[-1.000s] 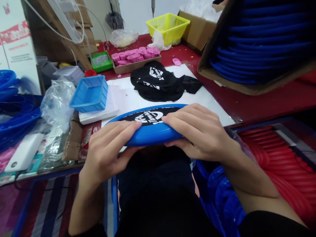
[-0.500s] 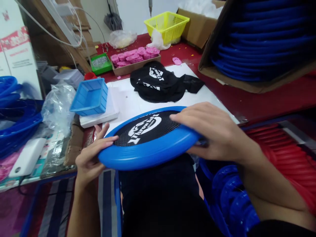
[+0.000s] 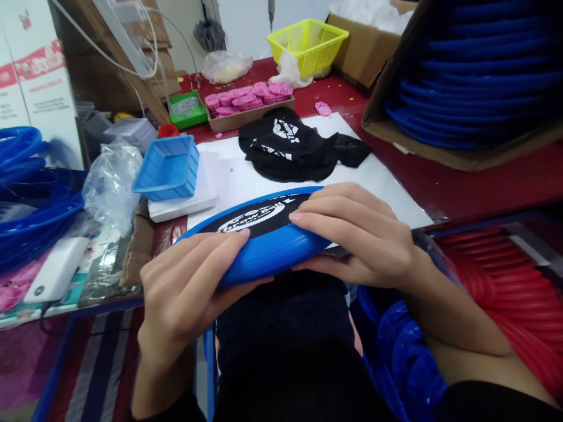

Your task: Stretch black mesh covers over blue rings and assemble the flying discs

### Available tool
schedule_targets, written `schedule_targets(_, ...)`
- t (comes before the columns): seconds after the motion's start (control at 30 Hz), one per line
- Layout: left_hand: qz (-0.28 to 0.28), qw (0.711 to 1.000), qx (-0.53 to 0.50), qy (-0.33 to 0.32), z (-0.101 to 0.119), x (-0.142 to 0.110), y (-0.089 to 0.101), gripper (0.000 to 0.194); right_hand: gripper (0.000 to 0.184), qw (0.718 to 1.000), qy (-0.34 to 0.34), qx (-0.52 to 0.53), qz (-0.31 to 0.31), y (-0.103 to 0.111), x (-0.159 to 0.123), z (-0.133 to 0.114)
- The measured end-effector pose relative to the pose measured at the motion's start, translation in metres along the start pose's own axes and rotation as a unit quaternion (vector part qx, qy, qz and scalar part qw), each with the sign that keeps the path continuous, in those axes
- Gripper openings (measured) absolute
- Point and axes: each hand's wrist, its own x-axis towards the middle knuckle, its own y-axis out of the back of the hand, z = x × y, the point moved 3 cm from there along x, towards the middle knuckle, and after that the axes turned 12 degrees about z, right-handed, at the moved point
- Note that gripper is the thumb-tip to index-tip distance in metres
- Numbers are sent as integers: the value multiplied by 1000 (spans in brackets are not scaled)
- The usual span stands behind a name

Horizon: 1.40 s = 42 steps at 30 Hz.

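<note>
Both hands grip a throw-ball disc (image 3: pixel 269 258), a blue plastic ring with black mesh and white "Throw Ball" lettering stretched across it. My left hand (image 3: pixel 189 281) is closed on the near-left rim, fingers on top and thumb beneath. On the near-right rim my right hand (image 3: pixel 356 234) is closed the same way, its fingertips reaching the mesh edge. The disc is tilted, held over my lap at the table's near edge, and the hands cover parts of its rim. Beyond it, black printed mesh pieces (image 3: pixel 290 152) lie piled on a white board (image 3: pixel 373 187).
At left stand a blue bin (image 3: pixel 169 170), a plastic bag (image 3: pixel 115 181) and a white power bank (image 3: pixel 57 269). Farther back are pink pieces (image 3: pixel 246 99), a green tray (image 3: pixel 187 110) and a yellow basket (image 3: pixel 308 50). Blue rings (image 3: pixel 475 88) fill a carton; red rings (image 3: pixel 505 287) sit at right.
The disc has been turned between my hands, so its lettering now lies differently. My left hand opened partly on the left rim, then closed again on the near rim.
</note>
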Motion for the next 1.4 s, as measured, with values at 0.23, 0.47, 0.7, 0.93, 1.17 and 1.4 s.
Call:
schedule_targets(0.23, 18, 999, -32, -29, -16, -11, -2, 58, 36, 1000, -18, -14, 0, -2, -7, -6)
schedule_targets(0.47, 2, 996, -73, 45, -20, -8, -8, 54, 26, 995, -2, -95, 27, -8, -5, -30)
schedule_targets(0.7, -80, 992, -65, 75, -10, 17, -29, 54, 44, 997, -53, -31, -46, 11, -14, 3)
schedule_targets(0.93, -124, 991, -16, 48, -9, 6, -10, 50, 33, 998, -54, -21, -9, -4, -19, 14)
schedule_targets(1.17, -98, 995, -1, 32, -12, 8, -1, 46, 42, 998, -37, -39, -38, 0, 4, -6)
schedule_targets(1.4, -91, 995, -17, 25, -17, 14, -3, 38, 35, 997, -16, -36, -64, 5, 8, -2)
